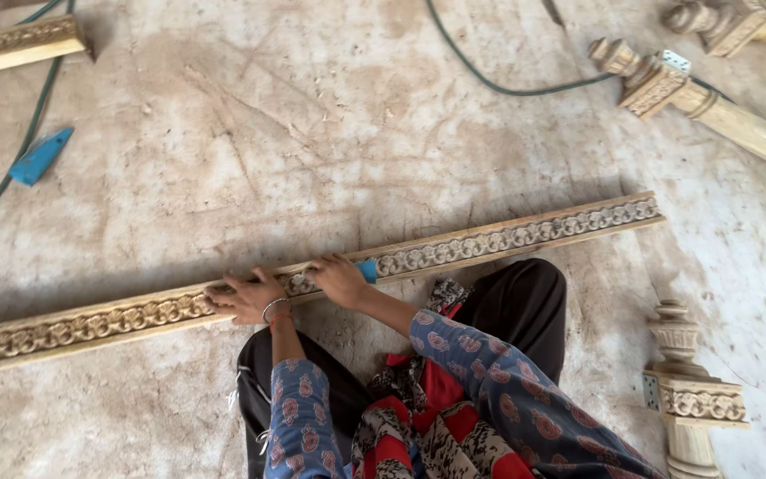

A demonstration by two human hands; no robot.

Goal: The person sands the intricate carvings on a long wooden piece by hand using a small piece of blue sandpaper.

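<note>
Dusty, scuffed concrete floor (330, 133) fills the view, pale brown with scratch marks and lighter patches toward the right; a dark green cable (498, 84) snakes across the far side, a blue scrap (39, 158) lies at far left beside another cable, and a short piece of carved moulding (15, 44) sits in the far left corner; two turned, carved wooden posts (693, 93) lie at far right and a third carved post end (689, 390) stands near right, just beside the person's knee. A long carved wooden moulding strip (507, 238) lies flat on the floor, running from near left up to mid right, directly in front of the seated person; the left hand (246, 297) rests spread and open on its carved face, pressing it down rather than clasping it; the right hand (339, 279) is closed in a grip around a small blue-tipped tool (367, 270) held against the carving, though what kind of tool it is I cannot tell. Judging from this, the strip is long and held only near its middle, so a hard push could make it slide or pivot on the gritty floor; the tool could skid off the raised pattern and mar the carving or catch the left hand's fingers, which lie close beside it; the loose sleeve and scarf hang near the work, and dust may hide faults.
</note>
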